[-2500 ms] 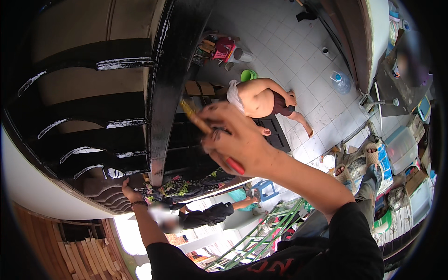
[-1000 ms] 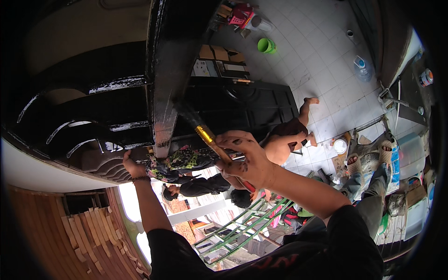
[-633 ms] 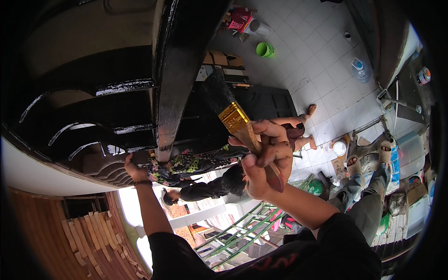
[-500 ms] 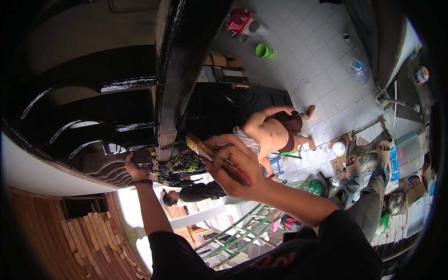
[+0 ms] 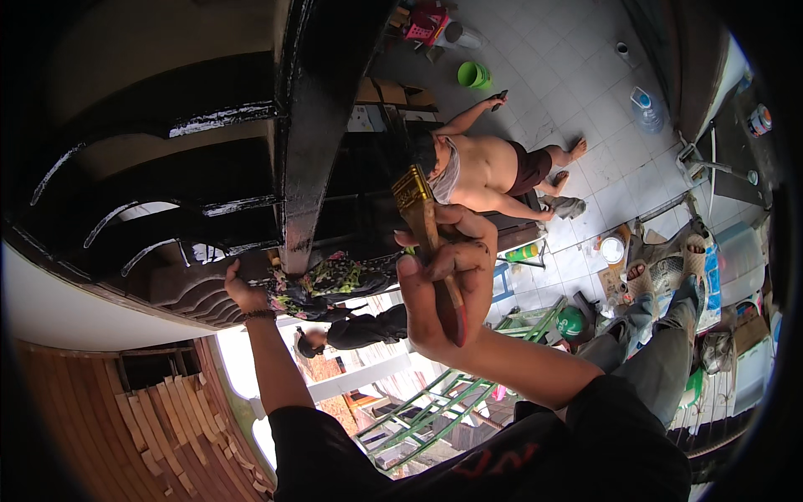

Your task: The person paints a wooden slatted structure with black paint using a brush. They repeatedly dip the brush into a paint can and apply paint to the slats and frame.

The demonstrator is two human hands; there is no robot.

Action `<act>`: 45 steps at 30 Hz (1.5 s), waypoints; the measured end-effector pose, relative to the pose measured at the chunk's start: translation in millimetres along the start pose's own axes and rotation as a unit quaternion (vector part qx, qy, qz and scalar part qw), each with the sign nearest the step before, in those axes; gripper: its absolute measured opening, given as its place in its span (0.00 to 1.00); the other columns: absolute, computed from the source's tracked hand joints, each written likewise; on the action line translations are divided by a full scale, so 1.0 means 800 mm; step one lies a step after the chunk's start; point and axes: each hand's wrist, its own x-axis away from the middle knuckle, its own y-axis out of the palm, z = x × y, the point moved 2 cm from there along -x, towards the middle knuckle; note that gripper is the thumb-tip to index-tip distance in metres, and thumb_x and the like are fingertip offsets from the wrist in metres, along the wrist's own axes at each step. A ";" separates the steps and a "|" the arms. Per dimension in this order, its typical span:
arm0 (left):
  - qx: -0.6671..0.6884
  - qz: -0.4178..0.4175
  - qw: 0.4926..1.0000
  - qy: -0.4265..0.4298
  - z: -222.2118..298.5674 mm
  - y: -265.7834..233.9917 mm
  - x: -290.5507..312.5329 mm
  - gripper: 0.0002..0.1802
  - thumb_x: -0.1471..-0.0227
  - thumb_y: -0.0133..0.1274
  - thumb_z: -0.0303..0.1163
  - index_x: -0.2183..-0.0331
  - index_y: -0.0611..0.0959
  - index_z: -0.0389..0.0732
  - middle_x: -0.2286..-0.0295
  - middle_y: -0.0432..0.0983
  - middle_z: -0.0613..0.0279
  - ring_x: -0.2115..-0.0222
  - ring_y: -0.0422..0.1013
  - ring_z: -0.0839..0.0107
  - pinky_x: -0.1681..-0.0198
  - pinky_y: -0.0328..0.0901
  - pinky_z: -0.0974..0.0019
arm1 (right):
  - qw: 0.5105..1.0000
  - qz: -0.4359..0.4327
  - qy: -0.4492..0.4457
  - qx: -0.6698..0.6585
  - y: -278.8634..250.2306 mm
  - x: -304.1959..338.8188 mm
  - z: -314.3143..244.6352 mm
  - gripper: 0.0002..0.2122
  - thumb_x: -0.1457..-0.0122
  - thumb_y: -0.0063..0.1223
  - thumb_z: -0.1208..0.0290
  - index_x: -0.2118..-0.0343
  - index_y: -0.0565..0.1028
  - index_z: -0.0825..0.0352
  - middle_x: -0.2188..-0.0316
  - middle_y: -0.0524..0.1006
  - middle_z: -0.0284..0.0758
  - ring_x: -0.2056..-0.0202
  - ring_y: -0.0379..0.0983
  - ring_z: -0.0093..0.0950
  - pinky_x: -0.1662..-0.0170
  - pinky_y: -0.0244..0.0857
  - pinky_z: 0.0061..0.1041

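In my right hand [image 5: 452,268] is a paintbrush [image 5: 410,189] with a wooden, red-ended handle and a gold-coloured metal band. My fingers close round the handle, and dark paint smudges mark them. The bristles point up, dark against the black wood behind, apart from the wet-looking post. My left hand [image 5: 245,289] grips the lower edge of a black wooden frame [image 5: 314,159] with curved slats; part of its fingers is hidden. Glossy streaks shine along the slats and the post.
A shirtless person [image 5: 493,163] is beyond my brush, near a grey cloth [image 5: 567,207]. Another person in black [image 5: 368,328] is below. A green ladder [image 5: 435,418], a green bucket [image 5: 474,75], a water bottle [image 5: 646,110] and a white paint tub [image 5: 612,248] stand around the tiled floor.
My right hand has moved right and turned, bringing the brush more upright and away from the post. The shirtless person has shifted, with one arm now stretched out. My left hand stays on the frame.
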 end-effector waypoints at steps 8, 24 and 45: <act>-0.008 0.014 1.000 0.006 0.006 0.009 0.008 0.17 0.53 0.54 0.34 0.61 0.81 0.35 0.63 0.81 0.53 0.62 0.78 0.54 0.52 0.72 0.51 | 0.974 -0.193 0.011 0.115 0.003 0.026 0.005 0.17 0.57 0.60 0.86 0.63 0.70 0.69 0.50 0.63 0.52 0.47 0.64 0.48 0.52 0.67 0.38; 0.023 -0.007 0.999 -0.044 0.000 -0.039 -0.029 0.17 0.53 0.54 0.34 0.61 0.80 0.36 0.63 0.80 0.54 0.62 0.76 0.54 0.52 0.71 0.53 | 0.970 -0.236 -0.019 0.058 0.026 0.019 -0.007 0.17 0.53 0.64 0.78 0.59 0.71 0.67 0.47 0.62 0.56 0.46 0.64 0.51 0.48 0.65 0.44; 0.284 -0.089 0.913 -0.278 0.015 -0.009 0.005 0.17 0.53 0.51 0.35 0.61 0.80 0.37 0.63 0.79 0.56 0.60 0.75 0.56 0.51 0.69 0.52 | 0.963 -0.258 -0.033 0.066 0.008 -0.003 0.000 0.14 0.54 0.65 0.77 0.63 0.76 0.64 0.48 0.68 0.49 0.47 0.68 0.49 0.49 0.65 0.43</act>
